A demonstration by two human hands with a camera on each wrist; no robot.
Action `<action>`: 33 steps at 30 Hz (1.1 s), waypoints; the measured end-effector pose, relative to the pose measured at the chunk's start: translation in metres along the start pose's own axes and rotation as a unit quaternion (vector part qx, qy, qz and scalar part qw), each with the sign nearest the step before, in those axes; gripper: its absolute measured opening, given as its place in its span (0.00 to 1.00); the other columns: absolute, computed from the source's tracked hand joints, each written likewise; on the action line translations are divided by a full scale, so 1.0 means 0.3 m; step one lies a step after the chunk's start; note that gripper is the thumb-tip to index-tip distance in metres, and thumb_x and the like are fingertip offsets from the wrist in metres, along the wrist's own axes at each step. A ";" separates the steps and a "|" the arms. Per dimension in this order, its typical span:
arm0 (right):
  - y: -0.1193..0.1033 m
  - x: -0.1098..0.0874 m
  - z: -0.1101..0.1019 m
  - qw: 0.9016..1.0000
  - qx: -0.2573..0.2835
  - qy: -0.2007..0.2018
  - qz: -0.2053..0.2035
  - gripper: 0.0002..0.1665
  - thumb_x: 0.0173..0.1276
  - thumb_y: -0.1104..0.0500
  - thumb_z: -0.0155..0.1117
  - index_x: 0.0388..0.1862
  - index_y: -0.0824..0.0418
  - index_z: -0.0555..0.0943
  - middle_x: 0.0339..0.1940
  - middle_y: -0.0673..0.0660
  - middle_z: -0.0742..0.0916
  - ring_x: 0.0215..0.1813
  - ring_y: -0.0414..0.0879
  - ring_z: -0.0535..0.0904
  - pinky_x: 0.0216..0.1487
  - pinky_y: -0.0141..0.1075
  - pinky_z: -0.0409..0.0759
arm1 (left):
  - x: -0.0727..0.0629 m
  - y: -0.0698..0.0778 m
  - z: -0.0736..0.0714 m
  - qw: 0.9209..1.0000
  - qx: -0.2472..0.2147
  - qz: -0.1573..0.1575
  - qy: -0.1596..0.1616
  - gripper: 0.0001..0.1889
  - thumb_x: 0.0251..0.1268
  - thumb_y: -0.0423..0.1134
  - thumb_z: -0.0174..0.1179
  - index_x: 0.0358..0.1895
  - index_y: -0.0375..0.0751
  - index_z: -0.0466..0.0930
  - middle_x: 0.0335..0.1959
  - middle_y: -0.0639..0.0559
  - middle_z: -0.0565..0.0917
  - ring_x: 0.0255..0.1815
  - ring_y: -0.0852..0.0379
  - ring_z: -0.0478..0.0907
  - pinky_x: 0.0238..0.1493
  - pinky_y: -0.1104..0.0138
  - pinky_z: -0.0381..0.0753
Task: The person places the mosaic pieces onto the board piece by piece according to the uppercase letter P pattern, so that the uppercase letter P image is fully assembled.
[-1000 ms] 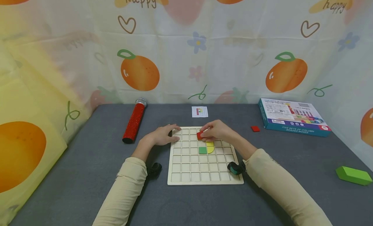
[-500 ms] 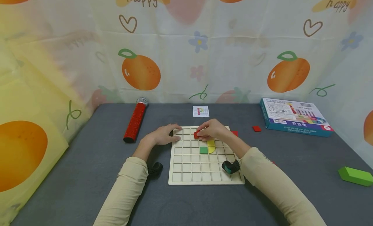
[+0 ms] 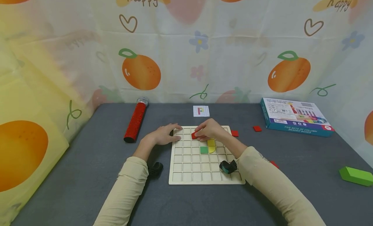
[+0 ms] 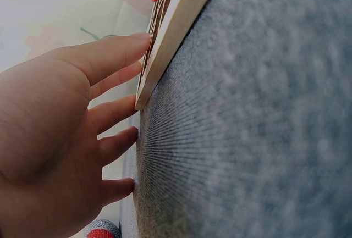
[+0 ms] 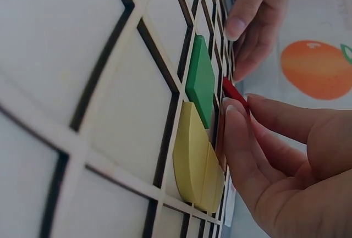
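My right hand (image 3: 210,129) pinches a red tile (image 3: 193,135) between thumb and fingers, over the upper part of a wooden grid board (image 3: 186,178). In the right wrist view the red tile (image 5: 235,93) is tilted, one edge close to the grid. A green square tile (image 3: 204,150) lies in the grid, with yellow pieces (image 5: 192,155) beside it; the right hand partly hides that area in the head view. My left hand (image 3: 163,135) rests at the board's far left corner, its thumb on the frame and its fingers spread and extended in the left wrist view.
A red microphone (image 3: 135,122) lies left of the board. Behind it is a small card (image 3: 201,111) with a coloured grid pattern. Loose red tiles (image 3: 257,129) lie to the right, near a blue-sided box (image 3: 297,119). A green block (image 3: 356,176) sits far right.
My right hand has moved left across the board with the red tile, uncovering another red tile by the board's right edge. My left hand stays at the corner.
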State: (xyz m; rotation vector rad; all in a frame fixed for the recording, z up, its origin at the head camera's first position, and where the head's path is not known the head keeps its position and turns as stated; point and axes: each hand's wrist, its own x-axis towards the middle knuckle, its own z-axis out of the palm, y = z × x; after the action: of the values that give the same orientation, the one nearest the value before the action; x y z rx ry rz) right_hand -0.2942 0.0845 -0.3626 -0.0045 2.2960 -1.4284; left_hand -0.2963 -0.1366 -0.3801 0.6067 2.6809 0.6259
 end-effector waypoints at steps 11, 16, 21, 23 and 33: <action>-0.010 -0.005 0.001 1.000 -0.013 0.004 -0.001 0.12 0.65 0.62 0.65 0.45 0.69 0.84 0.30 0.59 0.85 0.25 0.44 0.83 0.32 0.34 0.82 | -0.004 0.000 -0.004 1.000 0.002 0.003 0.002 0.26 0.69 0.48 0.55 0.68 0.46 0.66 0.72 0.41 0.59 0.73 0.40 0.49 0.67 0.45 0.52; -0.011 -0.006 0.001 1.000 -0.006 0.005 0.005 0.14 0.66 0.61 0.64 0.46 0.69 0.83 0.31 0.60 0.84 0.24 0.44 0.82 0.31 0.33 0.82 | -0.002 -0.004 0.000 1.000 0.001 -0.001 0.002 0.26 0.69 0.48 0.55 0.68 0.47 0.66 0.73 0.42 0.59 0.73 0.41 0.49 0.67 0.45 0.52; -0.010 -0.011 -0.001 1.000 -0.002 0.003 0.004 0.16 0.67 0.60 0.64 0.48 0.71 0.81 0.31 0.60 0.84 0.23 0.43 0.81 0.30 0.32 0.81 | 0.000 -0.003 0.002 1.000 -0.001 -0.003 0.000 0.26 0.69 0.48 0.55 0.68 0.48 0.66 0.72 0.42 0.59 0.73 0.41 0.49 0.67 0.45 0.52; -0.008 -0.012 -0.003 1.000 -0.003 0.002 0.000 0.17 0.67 0.60 0.63 0.49 0.71 0.81 0.31 0.61 0.84 0.23 0.43 0.81 0.29 0.32 0.81 | 0.000 -0.002 0.001 1.000 -0.003 -0.003 -0.001 0.26 0.69 0.48 0.55 0.68 0.47 0.66 0.72 0.41 0.59 0.73 0.41 0.49 0.67 0.44 0.52; -0.001 -0.018 -0.041 0.999 -0.020 -0.028 -0.010 0.19 0.69 0.56 0.62 0.51 0.69 0.81 0.33 0.62 0.85 0.25 0.43 0.81 0.31 0.33 0.81 | -0.003 -0.001 0.002 1.000 -0.003 -0.004 0.001 0.26 0.69 0.48 0.56 0.68 0.47 0.66 0.72 0.42 0.59 0.74 0.41 0.49 0.67 0.45 0.52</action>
State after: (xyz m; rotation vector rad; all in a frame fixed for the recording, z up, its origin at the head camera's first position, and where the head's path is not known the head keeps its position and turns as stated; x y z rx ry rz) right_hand -0.2938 0.0961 -0.3556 -0.0794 2.2845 -1.3739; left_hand -0.2954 -0.1371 -0.3804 0.5928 2.6813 0.6340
